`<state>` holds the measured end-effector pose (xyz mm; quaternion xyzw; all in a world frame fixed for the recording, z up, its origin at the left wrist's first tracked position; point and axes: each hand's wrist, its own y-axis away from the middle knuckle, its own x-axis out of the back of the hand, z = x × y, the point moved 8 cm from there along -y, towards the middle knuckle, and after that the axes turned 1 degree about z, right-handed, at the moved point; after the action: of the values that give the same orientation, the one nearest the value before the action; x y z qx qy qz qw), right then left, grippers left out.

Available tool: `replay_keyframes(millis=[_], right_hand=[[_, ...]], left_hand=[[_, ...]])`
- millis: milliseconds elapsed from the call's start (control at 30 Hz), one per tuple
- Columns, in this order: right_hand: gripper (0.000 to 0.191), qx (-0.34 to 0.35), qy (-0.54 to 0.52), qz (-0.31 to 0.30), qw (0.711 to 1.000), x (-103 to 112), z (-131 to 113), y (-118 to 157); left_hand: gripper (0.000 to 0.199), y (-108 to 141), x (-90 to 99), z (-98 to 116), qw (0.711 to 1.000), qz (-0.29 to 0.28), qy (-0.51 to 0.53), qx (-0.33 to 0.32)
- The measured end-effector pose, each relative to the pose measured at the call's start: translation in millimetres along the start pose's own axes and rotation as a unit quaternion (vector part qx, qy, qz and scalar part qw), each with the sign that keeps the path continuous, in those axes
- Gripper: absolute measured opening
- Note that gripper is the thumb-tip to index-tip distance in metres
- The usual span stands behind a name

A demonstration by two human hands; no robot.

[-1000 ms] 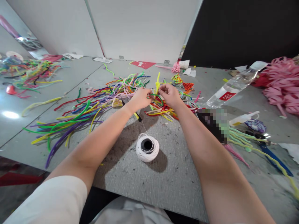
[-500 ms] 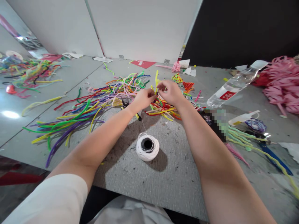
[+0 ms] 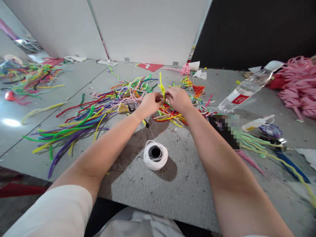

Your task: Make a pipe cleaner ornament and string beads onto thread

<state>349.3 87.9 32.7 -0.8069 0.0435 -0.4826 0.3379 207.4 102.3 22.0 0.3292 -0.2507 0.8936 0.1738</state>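
Both my hands meet over the middle of the table. A yellow fuzzy stem piece (image 3: 161, 86) stands up between the fingertips. My left hand (image 3: 151, 104) pinches its lower part, and my right hand (image 3: 178, 99) is closed on the same spot from the other side. A thin white thread runs down from near my left hand to a white spool (image 3: 155, 155) with a dark core. Colourful fuzzy stems (image 3: 172, 118) lie beneath my fingers. The exact contact at the fingertips is partly hidden.
Long coloured stems (image 3: 81, 123) spread to the left. Black-handled pliers (image 3: 145, 123) lie beside my left wrist. On the right are a tilted water bottle (image 3: 249, 86), a black packet (image 3: 223, 131), a glue bottle (image 3: 256, 123) and pink ribbon (image 3: 300, 87).
My right hand has moved slightly left and its fingers have closed at the yellow piece. The yellow piece has shifted a little left and stands more upright.
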Motion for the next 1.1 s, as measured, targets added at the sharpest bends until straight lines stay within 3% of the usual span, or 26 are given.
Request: replay_keyframes(millis=[133, 300, 433, 533, 667, 767, 900, 1000, 1100], right_hand=[[0.022, 0.011, 0.051, 0.048, 0.997, 0, -1, 5], [0.020, 0.020, 0.061, 0.070, 0.996, 0, 0, 8], [0.007, -0.038, -0.062, 0.097, 0.993, 7, 14, 6], [0.015, -0.112, -0.194, 0.051, 0.973, -2, 29, 4], [0.018, -0.125, -0.247, 0.021, 0.961, -8, 29, 2], [0.009, -0.112, -0.209, 0.004, 0.971, -8, 22, 1], [0.011, -0.049, -0.030, 0.015, 0.998, -3, 4, 1], [0.017, 0.001, 0.073, 0.035, 0.997, -2, -7, 5], [0.022, 0.004, 0.088, 0.060, 0.994, 2, -6, 8]], left_hand=[[0.031, 0, 2.6, 3, 1.000, 0.000, -0.004, 0.002], [0.014, 0, 3.3, 9, 1.000, 0.003, -0.016, -0.011], [0.012, 2, 3.5, 12, 1.000, 0.017, -0.009, -0.015], [0.009, 1, 1.0, 10, 1.000, 0.018, 0.006, -0.006], [0.016, -1, -2.8, 5, 0.999, 0.015, 0.031, 0.021], [0.025, -1, -2.6, 5, 0.999, 0.015, 0.037, 0.034], [0.029, 1, -3.4, 8, 0.999, -0.004, 0.028, 0.030], [0.033, 1, -3.1, 8, 1.000, -0.005, 0.012, 0.028], [0.033, 0, -3.6, 6, 1.000, -0.004, -0.005, 0.026]])
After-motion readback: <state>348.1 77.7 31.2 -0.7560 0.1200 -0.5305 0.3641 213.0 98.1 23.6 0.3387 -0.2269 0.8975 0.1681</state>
